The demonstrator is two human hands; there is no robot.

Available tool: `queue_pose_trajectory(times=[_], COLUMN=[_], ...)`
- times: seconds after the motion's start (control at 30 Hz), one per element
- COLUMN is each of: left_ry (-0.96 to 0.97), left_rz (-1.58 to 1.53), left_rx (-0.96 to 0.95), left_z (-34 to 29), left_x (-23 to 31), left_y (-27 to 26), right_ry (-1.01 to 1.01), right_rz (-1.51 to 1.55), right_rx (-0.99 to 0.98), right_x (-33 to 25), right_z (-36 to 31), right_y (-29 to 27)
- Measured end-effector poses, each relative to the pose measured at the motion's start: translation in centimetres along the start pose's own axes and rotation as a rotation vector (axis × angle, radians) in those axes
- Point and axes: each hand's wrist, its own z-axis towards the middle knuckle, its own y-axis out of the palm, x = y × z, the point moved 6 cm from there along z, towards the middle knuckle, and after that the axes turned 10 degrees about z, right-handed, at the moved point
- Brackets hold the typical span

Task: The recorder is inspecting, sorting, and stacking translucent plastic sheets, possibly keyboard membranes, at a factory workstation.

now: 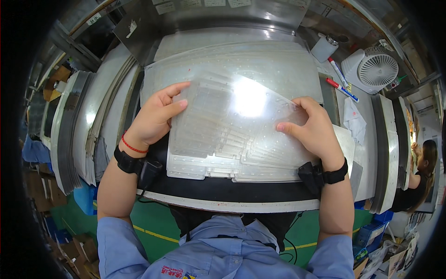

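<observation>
Between my two hands is a clear plastic sheet [274,118] with rows of small marks and a bright glare on it. My left hand [158,114] grips its left edge, thumb on top and fingers at the rim. My right hand [312,123] pinches the right edge between thumb and fingers. Beneath lies a stack of similar clear sheets [195,162] with notched near edges, some fanned out at angles. I cannot tell whether one sheet or several are held. The stack rests on a black mat [209,189] at the table's near side.
Larger translucent sheets [160,69] lie behind the held one. At the right are a white fan [374,69], a red-capped marker [341,88], a white cloth [354,120] and a bottle [324,49]. Panel stacks [67,132] flank the left. A co-worker [420,176] sits far right.
</observation>
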Motion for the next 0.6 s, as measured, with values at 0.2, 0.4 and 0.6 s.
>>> queue_pose_trajectory(times=[0.2, 0.4, 0.6], left_ry=[-0.019, -0.03, 0.173], left_rz=[0.02, 0.034, 0.352], left_rx=[0.058, 0.067, 0.178], left_z=[0.4, 0.5, -0.1], left_x=[-0.1, -0.5, 0.9], left_y=[0.3, -0.2, -0.3], right_ry=[0.034, 0.048, -0.011], right_rz=[0.001, 0.014, -0.03], right_rx=[0.018, 0.026, 0.056], right_x=[0.2, -0.1, 0.1], right_z=[0.1, 0.2, 0.1], right_y=[-0.2, -0.2, -0.4])
